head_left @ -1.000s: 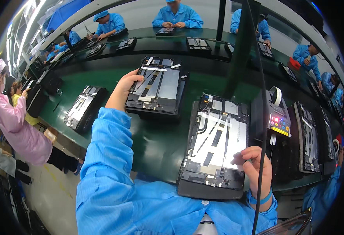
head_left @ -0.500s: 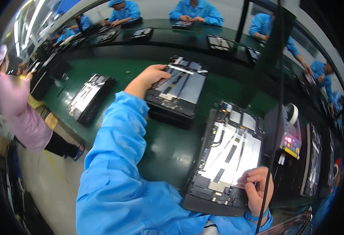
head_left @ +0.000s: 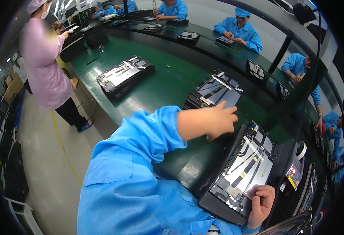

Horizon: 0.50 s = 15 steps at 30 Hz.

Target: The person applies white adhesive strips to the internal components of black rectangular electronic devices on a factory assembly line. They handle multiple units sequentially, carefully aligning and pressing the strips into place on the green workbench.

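Note:
An opened tablet (head_left: 243,166), its silvery battery area, black strips and circuit boards bare, lies tilted on a dark tray or case in front of me. At its lower right corner is my right hand (head_left: 262,203), fingers curled in with the thumb against them; whatever they may hold is too small or hidden to make out. My left hand (head_left: 222,120) hovers with fingers spread, between that tablet and a stack of opened tablets (head_left: 211,89), and covers part of the stack's near side. Nothing shows in this left hand.
Farther left on the green table (head_left: 168,74) stands another stack of opened tablets (head_left: 121,75). A small device with lit buttons (head_left: 294,175) and a white roll sits at right. People in blue work behind the dark shelf; a person in pink (head_left: 43,66) stands at far left.
My left hand has let go of the middle tablet stack and come right, toward the near tablet, its fingers spreading. My right hand stays at the tablet's corner. The view has turned left.

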Tool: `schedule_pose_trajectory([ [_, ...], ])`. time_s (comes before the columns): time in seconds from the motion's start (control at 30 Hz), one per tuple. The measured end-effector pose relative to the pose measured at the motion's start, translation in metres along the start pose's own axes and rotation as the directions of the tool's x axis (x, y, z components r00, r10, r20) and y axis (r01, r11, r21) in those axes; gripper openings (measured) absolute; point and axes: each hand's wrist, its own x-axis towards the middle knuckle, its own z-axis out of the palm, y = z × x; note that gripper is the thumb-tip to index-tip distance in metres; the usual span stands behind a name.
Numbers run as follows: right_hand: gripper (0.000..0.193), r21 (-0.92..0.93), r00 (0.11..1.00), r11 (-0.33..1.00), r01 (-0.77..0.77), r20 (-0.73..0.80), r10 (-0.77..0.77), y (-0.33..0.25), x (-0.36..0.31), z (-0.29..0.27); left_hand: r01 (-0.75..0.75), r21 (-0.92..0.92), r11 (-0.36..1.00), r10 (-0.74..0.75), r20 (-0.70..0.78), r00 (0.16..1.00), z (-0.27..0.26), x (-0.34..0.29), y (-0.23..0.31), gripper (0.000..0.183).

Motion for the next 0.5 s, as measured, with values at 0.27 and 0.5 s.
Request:
schedule_pose_trajectory([
  [0.27, 0.006, 0.012, 0.999, 1.0, 0.028, -0.025, -0.028, 0.0, -0.005, 0.003, 0.032, 0.128, 0.991, -0.01, -0.164, 0.986, 0.048, 0.004, -0.001, 0.017],
  [0.5, 0.006, 0.038, 0.996, 0.995, 0.092, -0.02, -0.091, 0.007, -0.005, 0.003, 0.029, 0.056, 0.998, -0.008, -0.348, 0.937, 0.055, -0.007, -0.002, 0.027],
])
